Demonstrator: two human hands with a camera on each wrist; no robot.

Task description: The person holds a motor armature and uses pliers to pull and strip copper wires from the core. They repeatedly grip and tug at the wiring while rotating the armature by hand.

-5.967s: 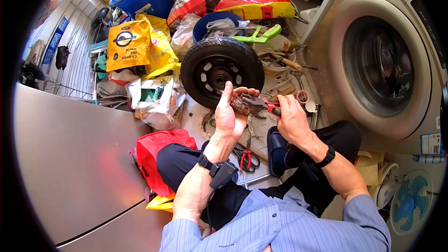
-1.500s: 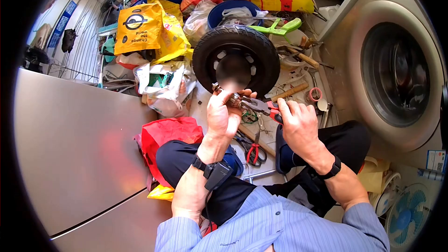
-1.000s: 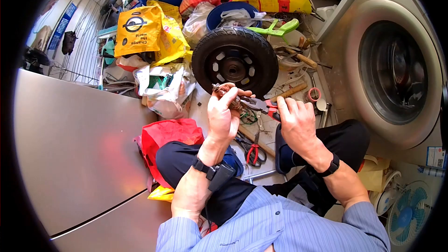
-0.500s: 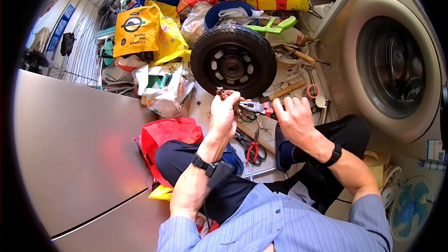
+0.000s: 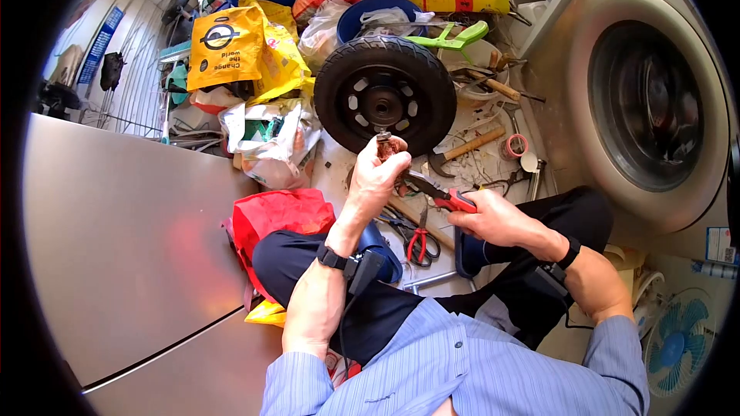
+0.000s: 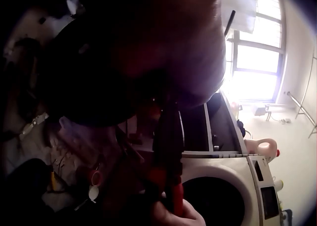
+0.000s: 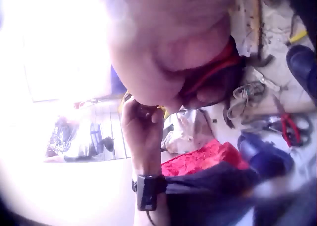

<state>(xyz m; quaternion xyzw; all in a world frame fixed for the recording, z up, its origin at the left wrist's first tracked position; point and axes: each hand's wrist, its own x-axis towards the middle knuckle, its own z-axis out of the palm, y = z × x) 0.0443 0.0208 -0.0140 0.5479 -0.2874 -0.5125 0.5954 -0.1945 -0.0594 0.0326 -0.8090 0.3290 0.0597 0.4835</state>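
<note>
In the head view the left hand (image 5: 373, 181) grips a small reddish-brown, copper-coloured part (image 5: 385, 148) with a metal end sticking up above the fingers. The right hand (image 5: 493, 218) holds red-handled pliers (image 5: 449, 199), whose jaws reach the lower side of that part; whether they bite on it is hidden by the left hand. The left wrist view is dark, with the pliers (image 6: 169, 141) upright below the left hand (image 6: 168, 47). In the right wrist view the right hand (image 7: 173, 52) is curled round the red handles (image 7: 213, 70), beyond it the left hand (image 7: 141, 132).
A black wheel (image 5: 385, 96) stands just beyond the hands. Right of it lie a hammer (image 5: 474, 143) and other tools; red-handled scissors or cutters (image 5: 420, 240) lie between the feet. Bags (image 5: 225, 45) are piled left, a red bag (image 5: 281, 212) by the knee, a washing machine (image 5: 555, 92) right.
The right hand has turned and dropped lower, its wrist camera now showing, and the pliers slant down to the right. The left hand has tilted the copper-coloured part more upright and moved slightly right.
</note>
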